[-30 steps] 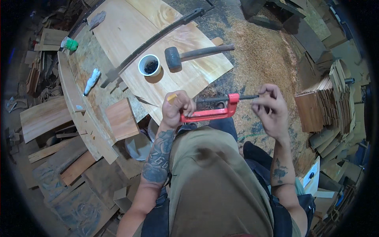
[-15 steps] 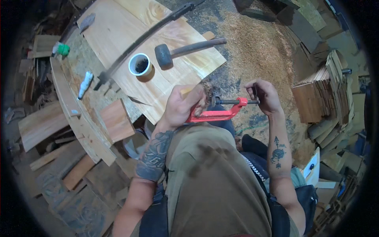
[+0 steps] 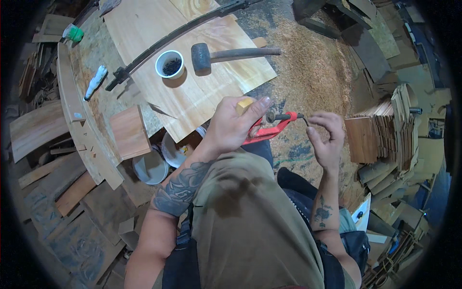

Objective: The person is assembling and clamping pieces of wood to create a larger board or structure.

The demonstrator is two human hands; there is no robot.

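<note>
My left hand [image 3: 231,123] is closed around the frame of a red C-clamp [image 3: 275,131], held over the near edge of the bench. A small yellow block [image 3: 244,106] shows between its thumb and fingers; the rest is hidden by the hand. The clamp's dark screw points right, with a thin turning bar at its end. Beside that bar is my right hand [image 3: 327,137], its fingers curved and apart, the upper ones slightly blurred. Beyond the hands, a black-headed mallet [image 3: 202,60] and a white cup [image 3: 170,64] of small dark pieces stand on a pale wooden panel [image 3: 211,96].
A long dark bar clamp [image 3: 168,33] lies across the panel. Left of it are a white bottle [image 3: 96,82] and a wooden board [image 3: 130,131]. White buckets [image 3: 150,166] stand below the bench edge. Sawdust [image 3: 308,62] covers the floor; stacked wood slats [image 3: 380,130] stand at right.
The view has shifted a little. The clamp has tilted, its screw end now nearer my right hand's fingertips, and my right hand's fingers have spread beside the turning bar.
</note>
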